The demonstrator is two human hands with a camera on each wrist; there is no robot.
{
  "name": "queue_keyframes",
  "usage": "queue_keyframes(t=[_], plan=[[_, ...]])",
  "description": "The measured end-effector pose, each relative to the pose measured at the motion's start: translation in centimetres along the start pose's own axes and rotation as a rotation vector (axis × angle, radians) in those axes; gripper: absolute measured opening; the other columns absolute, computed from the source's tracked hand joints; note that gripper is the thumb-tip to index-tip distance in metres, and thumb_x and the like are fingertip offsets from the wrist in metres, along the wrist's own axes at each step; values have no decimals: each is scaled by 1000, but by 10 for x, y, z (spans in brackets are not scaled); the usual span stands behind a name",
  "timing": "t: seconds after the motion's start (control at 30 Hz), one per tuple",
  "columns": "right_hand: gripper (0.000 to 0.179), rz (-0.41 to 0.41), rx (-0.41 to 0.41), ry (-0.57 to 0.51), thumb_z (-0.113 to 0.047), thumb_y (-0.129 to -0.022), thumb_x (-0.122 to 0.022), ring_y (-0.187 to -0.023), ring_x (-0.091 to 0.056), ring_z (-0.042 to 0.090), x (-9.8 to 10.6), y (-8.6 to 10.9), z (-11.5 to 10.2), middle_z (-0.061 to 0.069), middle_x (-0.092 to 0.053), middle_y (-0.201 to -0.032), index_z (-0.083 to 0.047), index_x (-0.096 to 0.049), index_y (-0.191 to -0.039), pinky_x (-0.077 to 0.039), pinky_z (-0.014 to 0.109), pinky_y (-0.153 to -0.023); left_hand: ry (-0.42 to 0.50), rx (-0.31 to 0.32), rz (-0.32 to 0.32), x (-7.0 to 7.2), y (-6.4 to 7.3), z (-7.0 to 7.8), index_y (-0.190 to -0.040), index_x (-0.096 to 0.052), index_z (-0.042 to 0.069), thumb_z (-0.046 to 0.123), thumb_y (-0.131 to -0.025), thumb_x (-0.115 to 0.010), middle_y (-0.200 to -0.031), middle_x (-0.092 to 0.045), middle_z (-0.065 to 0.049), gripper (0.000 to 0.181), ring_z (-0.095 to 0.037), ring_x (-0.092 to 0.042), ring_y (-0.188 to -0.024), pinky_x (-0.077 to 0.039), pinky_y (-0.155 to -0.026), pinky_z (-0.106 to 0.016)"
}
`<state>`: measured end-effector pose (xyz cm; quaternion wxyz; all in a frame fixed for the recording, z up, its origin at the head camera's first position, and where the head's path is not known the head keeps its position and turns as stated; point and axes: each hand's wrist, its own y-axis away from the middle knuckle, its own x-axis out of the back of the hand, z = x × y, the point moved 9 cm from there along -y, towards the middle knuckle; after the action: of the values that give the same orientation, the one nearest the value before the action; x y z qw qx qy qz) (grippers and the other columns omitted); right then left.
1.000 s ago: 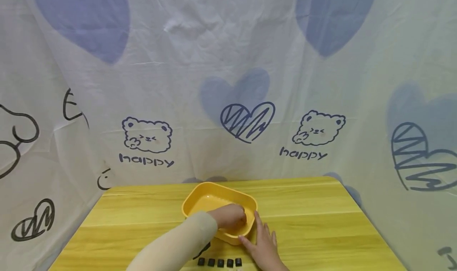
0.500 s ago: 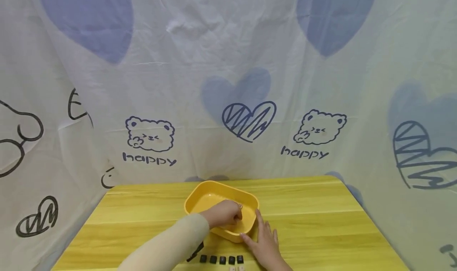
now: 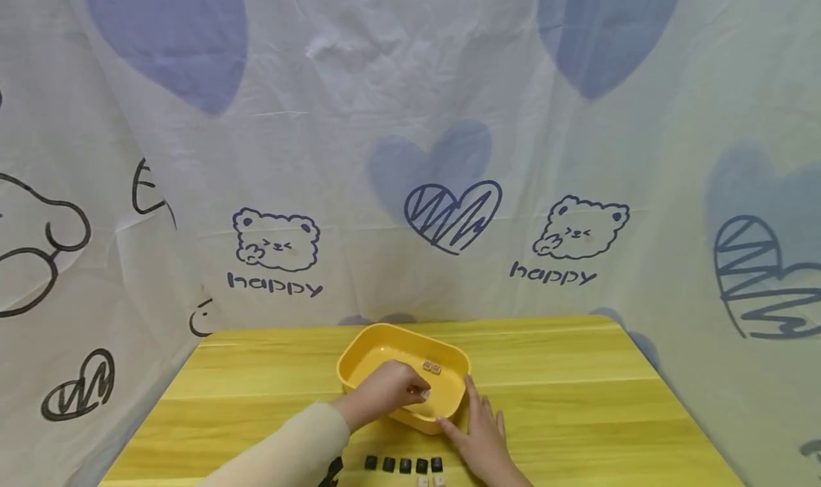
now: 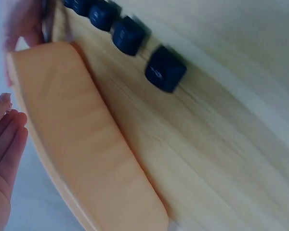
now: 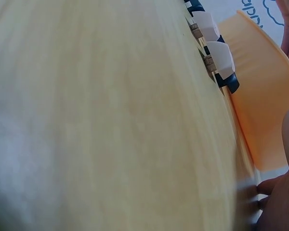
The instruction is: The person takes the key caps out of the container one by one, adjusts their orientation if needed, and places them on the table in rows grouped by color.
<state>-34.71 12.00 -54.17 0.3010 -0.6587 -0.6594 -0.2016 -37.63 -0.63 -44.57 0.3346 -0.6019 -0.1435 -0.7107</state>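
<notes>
A yellow plastic tub (image 3: 368, 337) stands on the wooden table. My left hand (image 3: 391, 387) reaches over its near side and pinches a small pale keycap (image 3: 425, 394) between thumb and fingertips, low inside the tub. In the left wrist view, the left hand (image 4: 2, 154) is at the far left, past the orange-looking tub wall (image 4: 86, 130). Two pinkish keycaps (image 3: 432, 367) lie side by side on the tub floor. My right hand (image 3: 484, 441) rests against the tub's near right corner, fingers spread and fairly straight, thumb on the front side.
In front of the tub is a row of several black keycaps (image 3: 405, 465), with two white keycaps (image 3: 430, 481) below its right end. The right wrist view shows white keycaps (image 5: 220, 60) near the tub wall. A patterned cloth (image 3: 436, 280) hangs behind the table.
My left hand has drawn back leftward within the tub, uncovering the two pinkish keycaps and the one in its pinch. The right hand stays at the corner. The head view has shifted slightly.
</notes>
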Motion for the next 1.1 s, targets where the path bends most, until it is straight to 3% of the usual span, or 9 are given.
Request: queue_keyframes(t=[0.3,0.43,0.6,0.77,0.93,1.03,1.1], plan=[[98,-9,1,-5,-59,-87,-61,-136,-21,54,-2,-2,3,26,-29,-152,-11,-11,-157,-1,69,-107,188,96,85,19,24,10,-95,-78,8,13,-83,-78,-90,-73,6,13,0,-66,-80,-51,-72,-16],[97,-15,-3,-10,-56,-88,-62,-136,-21,55,-3,-1,5,27,-29,-152,-11,-10,-157,0,69,-107,280,137,104,18,38,14,-92,-76,11,12,-81,-80,-88,-72,9,12,0,-65,-79,-51,-70,-16],[96,-13,3,-9,-56,-88,-62,-136,-21,55,-4,-3,4,26,-28,-152,-12,-11,-157,0,69,-106,328,161,119,14,53,15,-88,-75,14,13,-81,-80,-85,-71,10,9,-1,-65,-77,-52,-70,-20],[98,-9,6,-16,-58,-87,-61,-137,-20,53,-4,-2,4,27,-28,-152,-12,-10,-157,0,69,-106,387,238,84,7,69,12,-87,-75,15,14,-82,-78,-83,-69,13,6,1,-64,-75,-52,-69,-20],[100,-8,10,-16,-62,-86,-60,-137,-20,53,-4,-1,3,27,-28,-152,-12,-10,-157,1,67,-108,318,240,2,-7,80,17,-88,-76,17,20,-80,-81,-83,-67,17,10,1,-62,-76,-51,-68,-20],[101,-6,13,-9,-63,-85,-59,-137,-21,53,-3,0,3,26,-28,-152,-12,-10,-157,0,67,-108,235,221,-9,-14,83,20,-87,-77,18,23,-77,-83,-83,-66,18,12,1,-60,-77,-51,-68,-22],[101,-4,13,-8,-64,-85,-59,-136,-21,54,-3,0,3,26,-28,-152,-12,-10,-157,0,67,-108,236,231,-13,-19,85,20,-84,-78,18,24,-76,-84,-82,-66,18,11,0,-60,-77,-51,-68,-22]])
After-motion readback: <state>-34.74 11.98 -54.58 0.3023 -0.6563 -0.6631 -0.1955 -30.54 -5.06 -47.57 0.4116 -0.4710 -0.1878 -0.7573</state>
